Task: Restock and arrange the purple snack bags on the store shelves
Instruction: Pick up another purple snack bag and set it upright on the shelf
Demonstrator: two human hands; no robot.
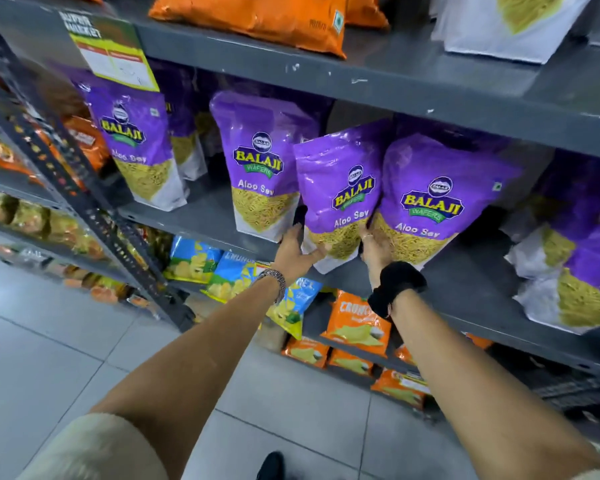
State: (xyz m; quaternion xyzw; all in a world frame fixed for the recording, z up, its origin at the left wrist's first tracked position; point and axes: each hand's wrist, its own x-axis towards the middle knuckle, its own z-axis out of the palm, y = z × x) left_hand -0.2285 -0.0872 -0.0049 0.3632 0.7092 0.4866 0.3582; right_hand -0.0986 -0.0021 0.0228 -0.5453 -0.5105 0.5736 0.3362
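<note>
Several purple Balaji Aloo Sev bags stand along the grey middle shelf point(201, 220). My left hand point(297, 249) and my right hand point(374, 247) grip the lower sides of one purple bag point(340, 192), which tilts slightly and overhangs the shelf's front edge. It sits between an upright purple bag point(260, 168) on its left and another purple bag point(437, 195) touching its right side. A further purple bag point(136, 143) stands at the left, with more behind it. At the right, purple bags point(575, 258) lie slumped in a pile.
An orange bag point(267, 19) and a white-bottomed bag point(506, 22) lie on the upper shelf. Blue, yellow and orange chip bags point(357, 323) fill the lower shelves. A perforated metal upright point(84, 202) slants at left. A green price tag point(115, 53) hangs above. Grey floor tiles lie below.
</note>
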